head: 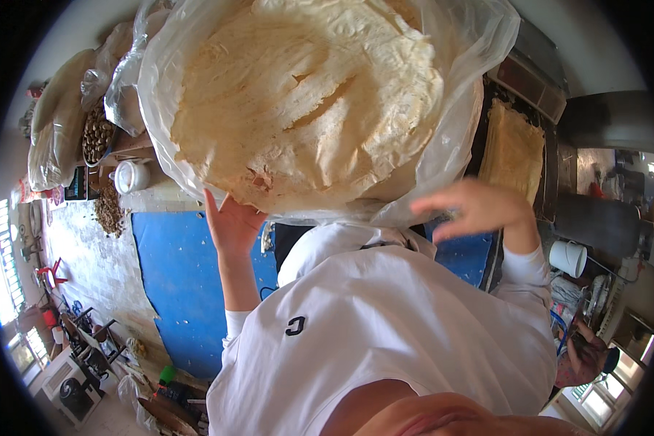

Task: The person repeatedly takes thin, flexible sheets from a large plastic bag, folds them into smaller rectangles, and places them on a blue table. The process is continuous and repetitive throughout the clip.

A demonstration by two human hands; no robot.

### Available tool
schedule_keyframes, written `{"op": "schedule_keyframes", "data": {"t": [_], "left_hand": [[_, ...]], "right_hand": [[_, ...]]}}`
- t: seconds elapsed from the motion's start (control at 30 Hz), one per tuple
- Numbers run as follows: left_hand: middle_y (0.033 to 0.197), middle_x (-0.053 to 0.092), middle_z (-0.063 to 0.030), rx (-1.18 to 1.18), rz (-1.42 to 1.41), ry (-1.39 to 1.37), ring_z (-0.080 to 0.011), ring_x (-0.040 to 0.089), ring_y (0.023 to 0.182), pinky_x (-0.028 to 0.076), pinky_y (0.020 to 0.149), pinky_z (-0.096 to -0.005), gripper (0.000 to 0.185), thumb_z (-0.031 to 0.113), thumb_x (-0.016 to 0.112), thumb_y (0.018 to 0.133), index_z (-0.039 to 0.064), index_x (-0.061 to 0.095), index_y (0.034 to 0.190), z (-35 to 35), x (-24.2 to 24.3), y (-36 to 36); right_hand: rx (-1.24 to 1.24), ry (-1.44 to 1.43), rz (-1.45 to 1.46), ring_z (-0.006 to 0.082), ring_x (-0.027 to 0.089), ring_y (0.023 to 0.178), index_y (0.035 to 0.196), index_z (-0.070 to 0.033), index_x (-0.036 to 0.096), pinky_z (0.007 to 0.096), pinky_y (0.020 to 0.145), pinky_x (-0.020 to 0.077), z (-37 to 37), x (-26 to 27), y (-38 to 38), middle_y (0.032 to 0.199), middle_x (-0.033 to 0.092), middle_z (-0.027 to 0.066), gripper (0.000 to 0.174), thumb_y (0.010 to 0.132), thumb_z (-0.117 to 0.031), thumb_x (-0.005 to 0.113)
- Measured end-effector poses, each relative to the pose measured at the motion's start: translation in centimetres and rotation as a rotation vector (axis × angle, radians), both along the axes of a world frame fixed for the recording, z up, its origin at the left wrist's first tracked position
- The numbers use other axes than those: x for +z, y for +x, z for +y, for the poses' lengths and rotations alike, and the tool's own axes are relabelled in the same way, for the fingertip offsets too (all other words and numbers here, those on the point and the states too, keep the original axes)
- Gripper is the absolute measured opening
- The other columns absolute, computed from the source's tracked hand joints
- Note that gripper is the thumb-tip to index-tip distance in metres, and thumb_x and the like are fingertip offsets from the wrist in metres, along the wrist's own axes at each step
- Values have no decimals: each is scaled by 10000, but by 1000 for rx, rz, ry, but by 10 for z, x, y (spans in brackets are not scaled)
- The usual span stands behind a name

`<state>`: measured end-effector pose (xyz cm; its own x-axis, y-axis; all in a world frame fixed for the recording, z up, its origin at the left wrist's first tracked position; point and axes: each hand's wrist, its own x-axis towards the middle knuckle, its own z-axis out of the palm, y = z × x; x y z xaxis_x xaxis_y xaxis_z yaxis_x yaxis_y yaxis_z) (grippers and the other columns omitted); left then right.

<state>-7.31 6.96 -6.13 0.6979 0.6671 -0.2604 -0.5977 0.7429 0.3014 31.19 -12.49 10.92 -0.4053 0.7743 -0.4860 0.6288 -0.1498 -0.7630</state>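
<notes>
A stack of large, thin, cream-coloured sheets (305, 120), like round flatbread, lies in front of me in an open clear plastic bag (452, 136). The top sheet is wrinkled, with a long tear and a reddish-brown broken patch near its front edge. My left hand (234, 223) is palm up at the front left edge, some fingers tucked beneath the sheet; whether they grip it is hidden. Over the bag's front right side my right hand (474, 210) hovers, blurred, fingers apart and holding nothing.
Folded yellowish sheets (509, 147) lie on a dark surface at right. At left are a white pot (132, 177), a basin of small brown pieces (98, 131) and filled plastic bags (62, 125). Blue sheeting (185, 283) covers floor. Another person (583, 354) is far right.
</notes>
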Motion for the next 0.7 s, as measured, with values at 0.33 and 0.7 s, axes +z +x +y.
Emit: {"op": "schedule_keyframes", "data": {"t": [0.33, 0.7], "left_hand": [[1277, 625, -160, 364, 1469, 1083, -339, 586, 1223, 450, 1057, -446, 686, -19, 605, 894, 137, 340, 1507, -22, 20, 6], [1382, 605, 33, -67, 1413, 2232, -228, 473, 1384, 294, 1185, -515, 518, 94, 774, 716, 223, 695, 1212, -10, 46, 36]], "right_hand": [[-372, 716, -496, 269, 535, 1299, 1331, -48, 561, 367, 1084, 433, 130, -78, 111, 1358, 587, 125, 353, 980, -72, 576], [-567, 433, -759, 311, 661, 982, 1093, -52, 638, 410, 836, 520, 178, -109, 137, 1021, 705, 127, 371, 890, -357, 694]]}}
